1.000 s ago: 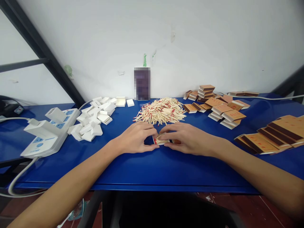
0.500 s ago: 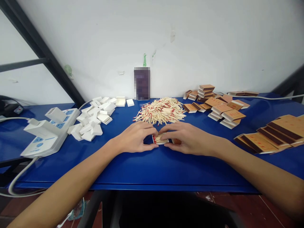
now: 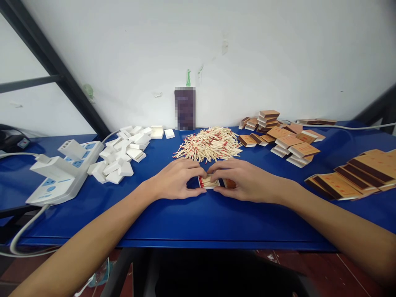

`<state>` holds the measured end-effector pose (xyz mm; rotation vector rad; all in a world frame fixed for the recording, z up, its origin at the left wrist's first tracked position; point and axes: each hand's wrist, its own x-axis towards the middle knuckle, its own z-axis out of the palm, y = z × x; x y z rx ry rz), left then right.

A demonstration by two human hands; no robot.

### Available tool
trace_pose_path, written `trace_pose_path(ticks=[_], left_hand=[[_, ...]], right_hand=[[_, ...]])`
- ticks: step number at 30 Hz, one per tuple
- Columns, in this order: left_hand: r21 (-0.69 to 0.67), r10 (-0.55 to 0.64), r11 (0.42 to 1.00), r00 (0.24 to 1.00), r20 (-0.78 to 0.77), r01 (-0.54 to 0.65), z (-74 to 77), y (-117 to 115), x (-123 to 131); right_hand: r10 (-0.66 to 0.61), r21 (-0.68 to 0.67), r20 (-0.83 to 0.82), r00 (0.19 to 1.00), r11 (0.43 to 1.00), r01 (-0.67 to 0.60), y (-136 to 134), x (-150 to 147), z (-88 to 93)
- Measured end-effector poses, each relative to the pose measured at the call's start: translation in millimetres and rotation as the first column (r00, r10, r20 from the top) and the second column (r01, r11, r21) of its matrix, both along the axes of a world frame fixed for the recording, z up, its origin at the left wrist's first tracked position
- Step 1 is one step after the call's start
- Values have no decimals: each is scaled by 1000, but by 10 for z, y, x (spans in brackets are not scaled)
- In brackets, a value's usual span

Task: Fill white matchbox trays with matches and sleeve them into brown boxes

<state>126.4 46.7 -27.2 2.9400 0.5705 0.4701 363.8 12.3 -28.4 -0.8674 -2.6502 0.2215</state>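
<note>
A small white matchbox tray (image 3: 203, 186) filled with red-tipped matches lies on the blue table between my hands. My left hand (image 3: 177, 178) closes around its left end, thumb at the near side and fingers at the far side. Right up against the tray's right end is a brown matchbox sleeve (image 3: 229, 183), partly hidden under my right hand (image 3: 247, 180). The right thumb and fingers grip around the sleeve, and one fingertip reaches over the matches. Just beyond both hands spreads a heap of loose matches (image 3: 213, 144).
White empty trays (image 3: 119, 154) are piled at the left, beside a white power strip (image 3: 69, 177) with plugs and cables. Brown sleeves (image 3: 289, 142) lie stacked at the back right, with more sleeves (image 3: 355, 175) at the far right. A pixelated dark panel (image 3: 185, 109) stands against the wall.
The sleeve in my right hand has shifted slightly left, closer to the tray's right end. My left hand stays in place around the tray.
</note>
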Motion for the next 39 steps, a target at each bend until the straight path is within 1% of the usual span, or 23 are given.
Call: trace_pose_path(ticks=[7, 17, 22, 25, 28, 31, 34, 36, 39], left_hand=[[-1, 1, 1000, 1000, 0, -1, -5, 2, -6], [7, -3, 1000, 1000, 20, 3, -37, 31, -16], [15, 42, 999, 996, 82, -44, -45, 45, -32], [-8, 56, 998, 996, 71, -56, -35, 50, -38], [-28, 46, 999, 997, 61, -44, -25, 52, -38], [-26, 44, 999, 997, 62, -42, -23, 47, -34], [-18, 44, 999, 997, 66, -42, -26, 32, -25], [-17, 42, 999, 997, 63, -41, -24, 18, -15], [-18, 19, 1000, 999, 34, -18, -18, 2, 0]], right_hand=[[0, -35, -3, 1000, 999, 0, -8, -8, 25], [-4, -13, 19, 1000, 1000, 5, -11, -1, 4], [-10, -37, 14, 1000, 999, 10, -1, -4, 8], [-11, -59, 20, 1000, 998, 12, -6, -7, 19], [-52, -40, 57, 997, 998, 55, -26, 28, 75], [-136, -27, 115, 984, 990, 140, -33, 131, 161], [-190, -77, 205, 960, 975, 209, -15, 248, 229], [-210, -129, 232, 950, 961, 244, -1, 287, 254], [-197, -192, 229, 953, 951, 242, 3, 269, 269]])
